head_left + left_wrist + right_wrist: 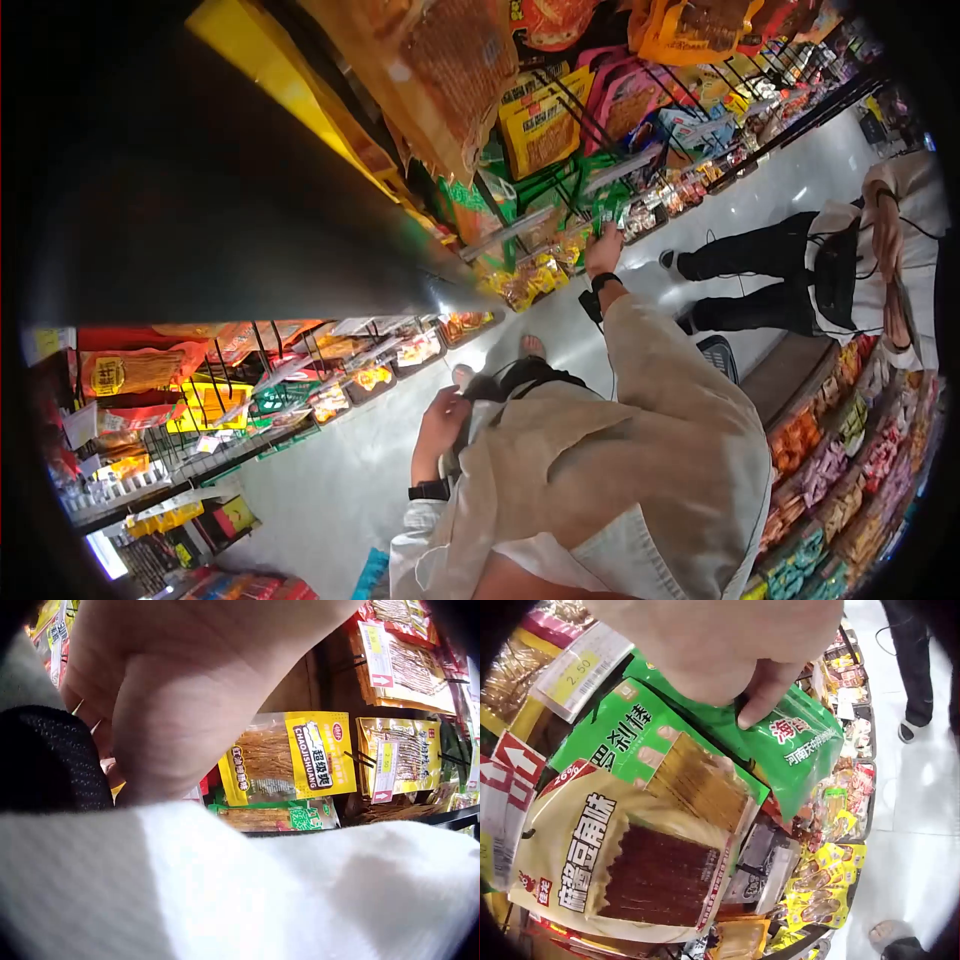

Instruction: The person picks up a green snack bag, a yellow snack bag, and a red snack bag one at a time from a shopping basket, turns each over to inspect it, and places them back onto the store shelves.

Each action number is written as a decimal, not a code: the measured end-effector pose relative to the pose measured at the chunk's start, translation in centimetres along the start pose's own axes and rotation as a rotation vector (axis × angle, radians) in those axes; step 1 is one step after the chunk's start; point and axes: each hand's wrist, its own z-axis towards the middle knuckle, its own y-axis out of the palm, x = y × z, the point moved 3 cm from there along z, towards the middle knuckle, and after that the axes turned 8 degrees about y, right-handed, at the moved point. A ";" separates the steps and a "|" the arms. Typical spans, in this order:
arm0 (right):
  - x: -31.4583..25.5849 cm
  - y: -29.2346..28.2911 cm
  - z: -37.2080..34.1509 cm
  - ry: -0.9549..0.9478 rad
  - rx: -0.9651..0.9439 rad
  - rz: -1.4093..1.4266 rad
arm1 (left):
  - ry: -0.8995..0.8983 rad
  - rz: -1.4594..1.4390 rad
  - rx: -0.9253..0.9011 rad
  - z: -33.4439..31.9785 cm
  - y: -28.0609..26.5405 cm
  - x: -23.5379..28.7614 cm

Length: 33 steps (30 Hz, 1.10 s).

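Observation:
My right hand (603,250) reaches to the snack rack. In the right wrist view its thumb and fingers pinch the top of a glossy green snack packet (806,754) with red and white lettering. Beside that packet hang a green packet of brown sticks (697,780) and a beige packet (652,862) with a dark strip snack in its window. Down by the waist, my left hand (440,425) hangs with loosely bent fingers and nothing seen in it. Past its palm, the left wrist view shows a yellow snack packet (289,757) on the rack.
A large dark panel (250,200) stands across the left of the head view. Trays of small yellow packets (821,881) line the rack's foot. Another person (850,260) stands to the right, near bins of wrapped sweets (830,470). Pale floor (330,480) runs between.

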 end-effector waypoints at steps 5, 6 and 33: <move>-1.3 -0.9 -0.7 0.138 -0.016 0.012 | -0.023 -0.061 0.011 0.3 0.6 2.0; -0.9 -0.8 -0.8 0.127 -0.012 0.024 | -0.027 -0.055 0.016 0.2 0.8 1.7; -0.4 -1.4 2.3 0.159 -0.064 0.016 | -0.121 -0.129 -0.030 -3.1 2.8 0.8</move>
